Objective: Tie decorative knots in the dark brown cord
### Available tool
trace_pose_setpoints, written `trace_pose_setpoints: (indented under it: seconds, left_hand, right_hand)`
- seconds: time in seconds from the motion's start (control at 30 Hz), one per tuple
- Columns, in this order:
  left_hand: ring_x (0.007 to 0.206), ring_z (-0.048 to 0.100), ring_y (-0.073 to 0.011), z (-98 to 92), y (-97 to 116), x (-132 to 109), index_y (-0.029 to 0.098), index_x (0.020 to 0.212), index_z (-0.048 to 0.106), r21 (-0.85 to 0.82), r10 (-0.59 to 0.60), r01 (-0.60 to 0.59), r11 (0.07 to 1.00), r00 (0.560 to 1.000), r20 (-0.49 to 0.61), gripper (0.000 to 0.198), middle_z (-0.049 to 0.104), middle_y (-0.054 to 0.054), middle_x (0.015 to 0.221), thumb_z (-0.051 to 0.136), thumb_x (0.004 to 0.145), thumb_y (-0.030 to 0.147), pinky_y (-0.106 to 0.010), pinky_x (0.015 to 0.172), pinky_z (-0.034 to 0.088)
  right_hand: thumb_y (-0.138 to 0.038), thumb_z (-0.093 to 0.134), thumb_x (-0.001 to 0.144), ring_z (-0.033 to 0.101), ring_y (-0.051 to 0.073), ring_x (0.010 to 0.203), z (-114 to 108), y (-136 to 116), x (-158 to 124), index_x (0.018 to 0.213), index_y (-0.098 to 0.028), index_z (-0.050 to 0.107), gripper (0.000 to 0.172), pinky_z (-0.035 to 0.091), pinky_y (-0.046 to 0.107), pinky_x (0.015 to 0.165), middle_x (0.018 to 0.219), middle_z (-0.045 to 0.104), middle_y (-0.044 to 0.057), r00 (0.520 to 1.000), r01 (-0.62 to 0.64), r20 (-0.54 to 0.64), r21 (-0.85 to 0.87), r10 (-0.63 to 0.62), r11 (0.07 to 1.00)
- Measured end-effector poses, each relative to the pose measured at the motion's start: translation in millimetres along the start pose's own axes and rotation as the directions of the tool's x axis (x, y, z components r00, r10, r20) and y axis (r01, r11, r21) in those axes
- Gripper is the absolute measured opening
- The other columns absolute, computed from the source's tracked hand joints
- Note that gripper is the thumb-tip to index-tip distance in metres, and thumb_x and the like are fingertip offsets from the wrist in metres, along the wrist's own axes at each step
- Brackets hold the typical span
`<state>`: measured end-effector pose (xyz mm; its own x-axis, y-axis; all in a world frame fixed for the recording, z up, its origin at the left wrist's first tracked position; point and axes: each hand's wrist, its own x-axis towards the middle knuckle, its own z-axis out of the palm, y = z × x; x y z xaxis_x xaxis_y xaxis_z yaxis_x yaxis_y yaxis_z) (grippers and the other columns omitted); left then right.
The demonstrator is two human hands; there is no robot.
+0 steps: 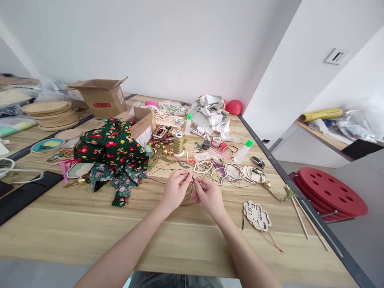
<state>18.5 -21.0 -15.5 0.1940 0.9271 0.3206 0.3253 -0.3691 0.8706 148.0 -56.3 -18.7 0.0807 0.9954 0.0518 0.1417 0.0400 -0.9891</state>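
My left hand (pixel 176 189) and my right hand (pixel 210 195) meet over the middle of the table, fingertips almost touching. Each is closed in a pinch on a thin dark cord (pixel 189 193), whose loops hang between and below the fingers. The exact shape at the fingertips is too small to make out. Beyond the hands stand a gold thread spool (pixel 179 145) and a pair of orange-handled scissors (pixel 192 160). Carved wooden pieces (pixel 233 173) with cords lie to the right of my right hand. A cloud-shaped wooden tag (pixel 257 216) with a red string lies nearer me.
Patterned green cloth (pixel 115 148) is heaped at the left, before an open cardboard box (pixel 103 98). Green-capped glue bottles (pixel 243 152) stand upright at the back and right. Wooden sticks (pixel 300 216) lie along the right edge. Red stools (pixel 331 192) are stacked beside the table.
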Motion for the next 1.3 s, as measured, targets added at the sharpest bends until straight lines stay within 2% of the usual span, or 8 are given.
trace_pose_setpoints:
  seconds: [0.1,0.23,0.4,0.63,0.8,1.03,1.13,1.3]
  left_hand:
    - [0.090,0.057,-0.0206,5.3,-0.2,-3.3,0.019,0.088,0.065,0.022,0.005,-0.006,1.000,0.998,0.058,0.028,0.064,-0.008,0.093,0.042,0.089,0.035,-0.031,0.083,0.043]
    - [0.077,0.056,-0.0201,9.2,-1.2,-5.6,0.020,0.072,0.059,0.082,-0.036,0.033,0.996,0.999,0.035,0.027,0.062,-0.006,0.079,0.041,0.088,0.032,-0.029,0.073,0.041]
    - [0.065,0.052,-0.0175,3.8,0.1,-3.6,0.019,0.072,0.057,0.029,-0.136,0.134,0.991,0.989,0.064,0.028,0.058,-0.001,0.065,0.041,0.088,0.037,-0.026,0.062,0.038]
    - [0.072,0.056,-0.0187,4.0,0.3,-0.5,0.016,0.079,0.064,-0.209,-0.170,0.181,0.961,0.983,0.071,0.031,0.063,-0.003,0.073,0.048,0.083,0.043,-0.027,0.066,0.043]
    - [0.065,0.055,-0.0173,4.1,3.7,-0.3,0.015,0.083,0.068,-0.302,-0.217,0.233,0.925,0.973,0.083,0.033,0.061,-0.003,0.065,0.053,0.080,0.044,-0.023,0.054,0.041]
    - [0.038,0.031,-0.0076,4.0,8.2,-2.4,0.013,0.090,0.066,-0.389,-0.285,0.315,0.866,0.949,0.135,0.041,0.038,0.006,0.044,0.054,0.078,0.050,-0.020,0.038,0.023]
    - [0.036,0.023,-0.0056,4.3,9.7,-3.1,0.013,0.091,0.064,-0.431,-0.302,0.344,0.834,0.939,0.164,0.044,0.031,0.009,0.044,0.054,0.077,0.053,-0.019,0.036,0.018]
    - [0.035,0.020,-0.0049,4.8,10.7,-3.9,0.015,0.084,0.062,-0.465,-0.272,0.329,0.822,0.944,0.187,0.040,0.028,0.010,0.043,0.056,0.077,0.054,-0.019,0.036,0.015]
  right_hand:
    - [-0.042,0.048,0.086,0.055,0.015,0.038,0.2,3.4,-0.6,0.090,-0.017,0.062,0.029,0.045,0.024,0.038,0.052,0.059,0.000,0.995,0.088,-0.035,-0.163,-0.094,0.983]
    - [-0.035,0.047,0.086,0.059,0.016,0.045,0.1,0.1,-3.2,0.092,-0.017,0.066,0.026,0.048,0.025,0.045,0.058,0.063,0.003,0.982,0.178,-0.003,-0.315,-0.189,0.932]
    - [-0.032,0.048,0.084,0.059,0.016,0.045,-0.5,-4.3,-5.2,0.098,-0.015,0.066,0.028,0.048,0.024,0.044,0.057,0.064,0.002,0.989,0.149,0.011,-0.239,-0.151,0.959]
    - [-0.033,0.046,0.086,0.059,0.016,0.043,-1.4,-1.1,-4.0,0.097,-0.016,0.062,0.026,0.048,0.024,0.044,0.054,0.062,0.001,0.992,0.129,0.021,-0.212,-0.128,0.969]
    - [-0.038,0.047,0.087,0.058,0.016,0.042,-1.8,0.4,-3.3,0.097,-0.018,0.063,0.027,0.047,0.024,0.042,0.053,0.061,0.000,0.993,0.120,0.031,-0.229,-0.116,0.966]
    - [-0.042,0.046,0.087,0.057,0.015,0.037,-1.4,-4.9,-5.4,0.097,-0.018,0.065,0.032,0.046,0.023,0.038,0.049,0.060,-0.001,0.995,0.103,0.017,-0.221,-0.101,0.970]
    - [-0.043,0.045,0.088,0.056,0.015,0.035,0.4,-6.9,-7.1,0.100,-0.018,0.064,0.034,0.046,0.023,0.036,0.048,0.058,-0.001,0.995,0.095,0.010,-0.197,-0.094,0.976]
    - [-0.041,0.042,0.088,0.056,0.015,0.034,2.9,-6.7,-9.1,0.102,-0.019,0.063,0.034,0.045,0.022,0.033,0.047,0.057,-0.002,0.997,0.071,0.004,-0.158,-0.071,0.985]
